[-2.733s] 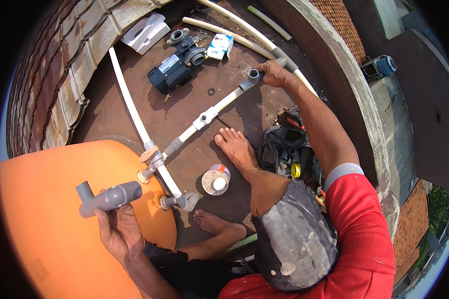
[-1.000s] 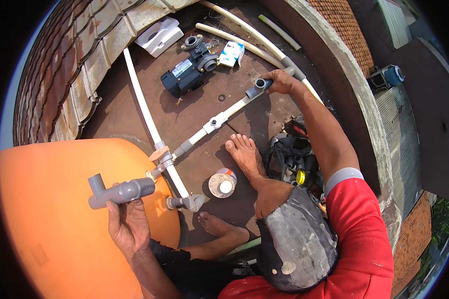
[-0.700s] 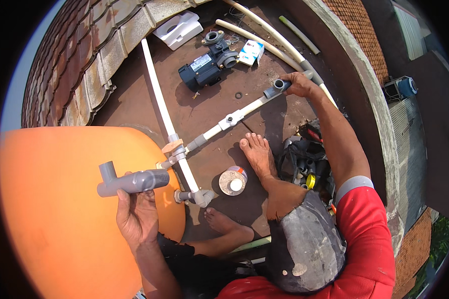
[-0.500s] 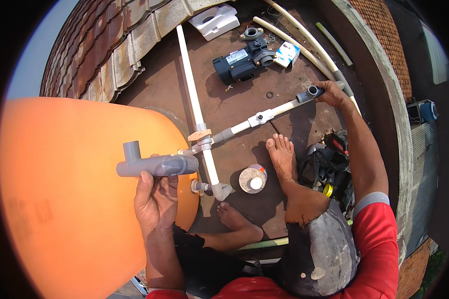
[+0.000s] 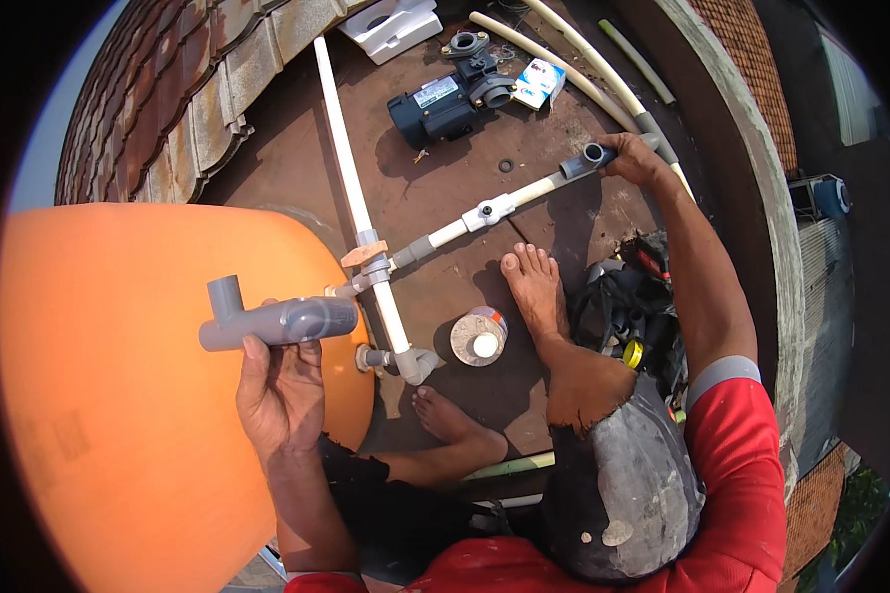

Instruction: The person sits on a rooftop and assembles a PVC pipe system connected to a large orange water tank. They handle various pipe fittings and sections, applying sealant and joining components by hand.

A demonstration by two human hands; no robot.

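Left hand (image 5: 285, 400) gripping gray tee (image 5: 267, 324) over orange tank (image 5: 119, 415); right hand (image 5: 635, 160) gripping gray pipe-end fitting (image 5: 576, 166), well right of tank.

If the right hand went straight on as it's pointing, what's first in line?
The right hand would probably meet the upturned grey socket just left of it; the depth between them is unclear.

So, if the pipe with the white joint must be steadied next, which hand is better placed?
Probably the right hand: its grip is on the grey connector at the end of that pipe, while the left hand holds up a separate grey fitting.
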